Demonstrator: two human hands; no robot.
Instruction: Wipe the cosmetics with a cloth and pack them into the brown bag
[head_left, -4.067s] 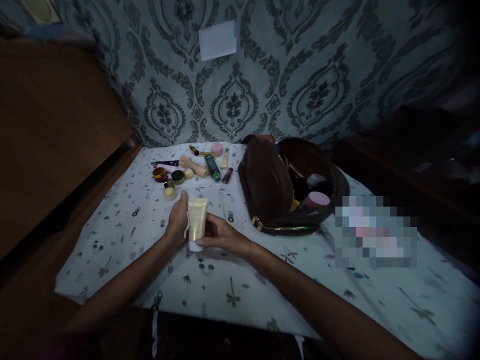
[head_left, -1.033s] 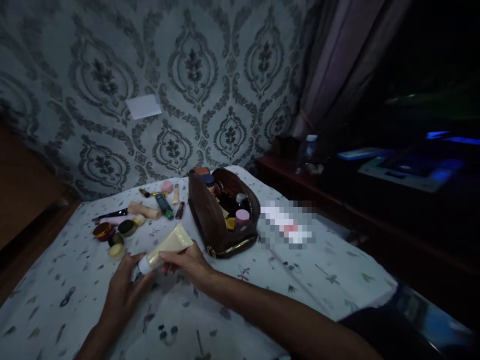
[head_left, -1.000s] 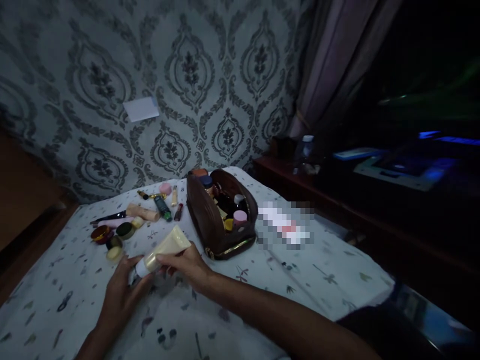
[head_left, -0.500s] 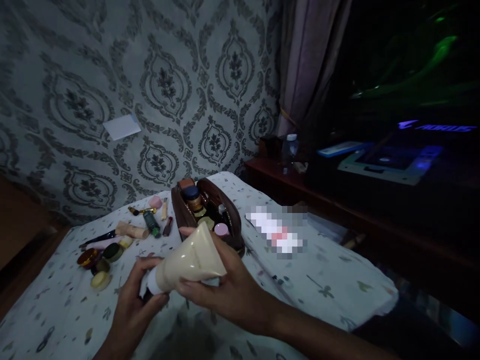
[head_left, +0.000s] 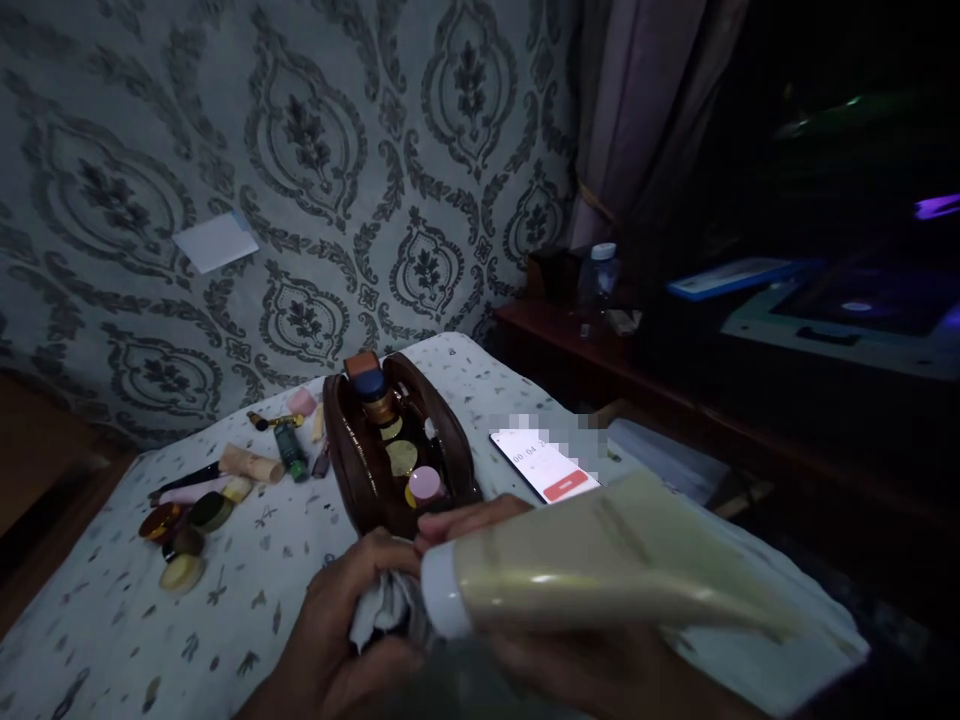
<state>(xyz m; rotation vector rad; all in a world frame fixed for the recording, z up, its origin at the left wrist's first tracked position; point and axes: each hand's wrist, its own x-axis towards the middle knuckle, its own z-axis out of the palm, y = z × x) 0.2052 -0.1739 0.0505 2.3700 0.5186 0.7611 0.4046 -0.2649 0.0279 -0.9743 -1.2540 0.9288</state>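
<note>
A cream squeeze tube with a white cap (head_left: 570, 565) lies in my right hand (head_left: 592, 665), tilted with its cap to the left. The fingers of that hand wrap behind and under the tube. My left hand (head_left: 330, 625) is closed around a crumpled grey-white cloth or tissue (head_left: 390, 605), close beside the cap; whether it touches the cap I cannot tell. Just beyond the hands stands an unzipped brown toiletry bag (head_left: 442, 425). Inside it are a dark-blue-lidded jar (head_left: 371, 390), a pink-lidded item (head_left: 425, 485) and gold round lids (head_left: 401, 458).
Left of the bag lie several cosmetics: a green bottle (head_left: 291, 452), a beige tube (head_left: 251, 464), small jars (head_left: 181, 574) and a pink item (head_left: 301, 402). A lit phone (head_left: 540, 462) rests right of the bag. A clear bottle (head_left: 600, 280) stands on the dark red furniture.
The tube has swung toward the right and come nearer the camera, its cap still leftward. My left hand has moved right, and crumpled cloth now shows in it. The view has shifted slightly.
</note>
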